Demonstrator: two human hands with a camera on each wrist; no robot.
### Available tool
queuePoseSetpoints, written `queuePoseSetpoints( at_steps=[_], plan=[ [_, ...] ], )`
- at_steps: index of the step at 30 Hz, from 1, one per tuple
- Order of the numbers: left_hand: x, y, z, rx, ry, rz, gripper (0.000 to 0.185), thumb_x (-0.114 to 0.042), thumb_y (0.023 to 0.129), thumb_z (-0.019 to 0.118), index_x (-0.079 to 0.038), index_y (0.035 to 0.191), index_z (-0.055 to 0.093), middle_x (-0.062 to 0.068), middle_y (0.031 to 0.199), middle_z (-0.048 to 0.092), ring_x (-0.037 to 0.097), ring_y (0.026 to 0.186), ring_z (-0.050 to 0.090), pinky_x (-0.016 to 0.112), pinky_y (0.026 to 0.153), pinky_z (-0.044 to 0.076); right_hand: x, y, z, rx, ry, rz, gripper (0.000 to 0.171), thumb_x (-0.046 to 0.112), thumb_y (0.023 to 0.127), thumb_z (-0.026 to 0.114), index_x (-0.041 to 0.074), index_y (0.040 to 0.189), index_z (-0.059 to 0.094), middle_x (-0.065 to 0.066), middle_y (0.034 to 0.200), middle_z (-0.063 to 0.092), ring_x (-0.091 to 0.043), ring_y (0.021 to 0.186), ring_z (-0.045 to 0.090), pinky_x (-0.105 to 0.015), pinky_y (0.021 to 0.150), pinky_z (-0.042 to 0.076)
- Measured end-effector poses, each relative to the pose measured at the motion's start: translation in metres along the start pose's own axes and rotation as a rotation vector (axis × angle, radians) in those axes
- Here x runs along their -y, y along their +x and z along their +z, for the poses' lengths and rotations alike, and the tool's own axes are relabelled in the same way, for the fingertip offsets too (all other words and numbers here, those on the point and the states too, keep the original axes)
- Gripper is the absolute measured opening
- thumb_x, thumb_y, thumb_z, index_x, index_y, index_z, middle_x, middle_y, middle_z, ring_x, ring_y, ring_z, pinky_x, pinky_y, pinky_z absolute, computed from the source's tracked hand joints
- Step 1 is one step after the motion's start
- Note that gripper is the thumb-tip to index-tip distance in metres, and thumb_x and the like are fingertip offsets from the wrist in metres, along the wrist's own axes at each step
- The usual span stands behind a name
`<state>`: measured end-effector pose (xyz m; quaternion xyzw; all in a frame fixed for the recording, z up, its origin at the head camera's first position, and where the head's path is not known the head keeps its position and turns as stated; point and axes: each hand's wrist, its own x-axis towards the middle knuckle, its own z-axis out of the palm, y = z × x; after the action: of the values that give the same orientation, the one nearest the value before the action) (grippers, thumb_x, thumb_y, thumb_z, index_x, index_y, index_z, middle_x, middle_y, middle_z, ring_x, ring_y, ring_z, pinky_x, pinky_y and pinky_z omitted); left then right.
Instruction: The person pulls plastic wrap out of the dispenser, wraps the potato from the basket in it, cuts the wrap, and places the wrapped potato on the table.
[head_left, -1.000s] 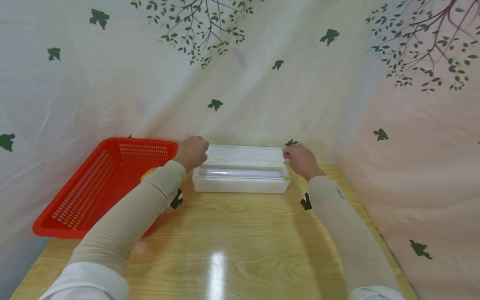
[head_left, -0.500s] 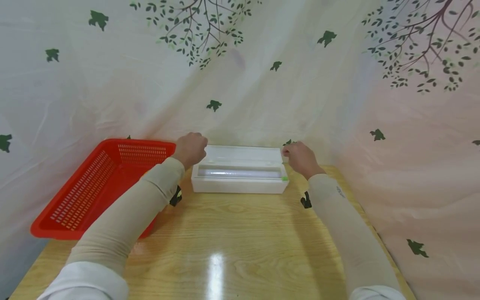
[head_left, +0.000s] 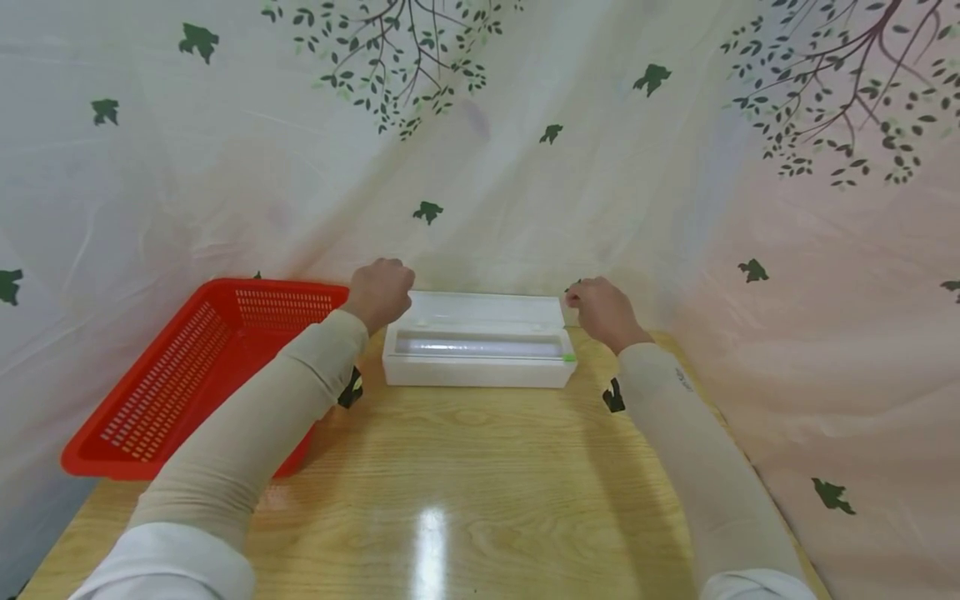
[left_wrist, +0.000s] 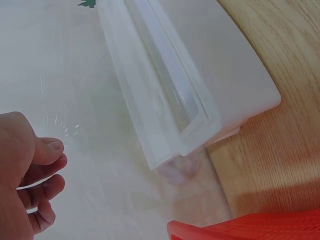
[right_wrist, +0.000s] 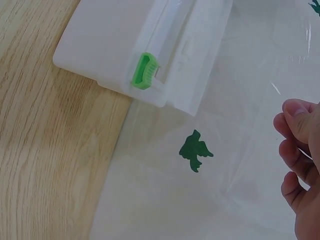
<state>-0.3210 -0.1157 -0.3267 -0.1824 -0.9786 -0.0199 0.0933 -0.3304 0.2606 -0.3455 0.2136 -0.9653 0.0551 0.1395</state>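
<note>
White box [head_left: 480, 373] rests on the bench [head_left: 510, 467], right of a red basket [head_left: 112, 462], a shiny roll [head_left: 480, 347] inside. By its raised lid [head_left: 487, 309], the left hand [head_left: 380, 292] and right hand [head_left: 606, 315] each pinch clear film [left_wrist: 59, 124]; behind hangs a leaf-printed curtain [head_left: 517, 208].

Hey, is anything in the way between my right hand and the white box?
No solid thing shows between your right hand and the white box, just what looks like clear film glinting by the fingertips.

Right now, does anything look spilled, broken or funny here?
Nothing looks spilled or broken. One funny thing: in the head view, the left hand and right hand seem to pinch air, but wrist-view glints suggest clear film.
</note>
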Motion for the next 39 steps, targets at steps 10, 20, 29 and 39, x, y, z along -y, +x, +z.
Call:
queuePoseSetpoints(
  at_steps=[10, 20, 29, 39],
  plan=[
    [0.0, 0.0, -0.007, -0.02, -0.01, 0.008, 0.011, -0.009, 0.093, 0.065, -0.004, 0.098, 0.073, 0.01, 0.085, 0.064, 0.027, 0.078, 0.06, 0.042, 0.066, 0.058, 0.001, 0.001, -0.008, -0.011, 0.006, -0.005, 0.019, -0.009, 0.092, 0.059, 0.0, 0.102, 0.074, -0.016, 0.101, 0.072, -0.035, 0.097, 0.063, -0.046, 0.085, 0.055],
    [-0.003, 0.0, -0.014, -0.016, 0.002, 0.0, 0.013, -0.008, 0.093, 0.063, -0.005, 0.1, 0.073, 0.01, 0.087, 0.064, 0.027, 0.079, 0.059, 0.041, 0.065, 0.057, 0.003, 0.002, -0.017, -0.004, 0.011, 0.013, 0.016, -0.005, 0.094, 0.061, 0.0, 0.102, 0.074, -0.015, 0.1, 0.072, -0.035, 0.095, 0.061, -0.046, 0.085, 0.054],
    [-0.002, -0.005, -0.023, -0.029, -0.007, -0.006, 0.015, -0.011, 0.093, 0.067, -0.004, 0.105, 0.073, 0.012, 0.091, 0.066, 0.028, 0.081, 0.059, 0.041, 0.067, 0.058, 0.006, 0.006, -0.027, -0.034, -0.005, -0.022, 0.016, -0.008, 0.092, 0.06, 0.0, 0.098, 0.072, -0.015, 0.097, 0.071, -0.033, 0.089, 0.06, -0.044, 0.08, 0.053],
    [-0.002, -0.005, -0.03, -0.068, 0.012, 0.009, 0.016, -0.01, 0.093, 0.065, -0.003, 0.104, 0.073, 0.012, 0.09, 0.065, 0.029, 0.081, 0.06, 0.044, 0.066, 0.058, 0.006, 0.004, -0.036, -0.026, -0.006, -0.006, 0.018, -0.009, 0.091, 0.059, 0.0, 0.1, 0.072, -0.015, 0.097, 0.07, -0.035, 0.093, 0.061, -0.047, 0.084, 0.054]
  ],
)
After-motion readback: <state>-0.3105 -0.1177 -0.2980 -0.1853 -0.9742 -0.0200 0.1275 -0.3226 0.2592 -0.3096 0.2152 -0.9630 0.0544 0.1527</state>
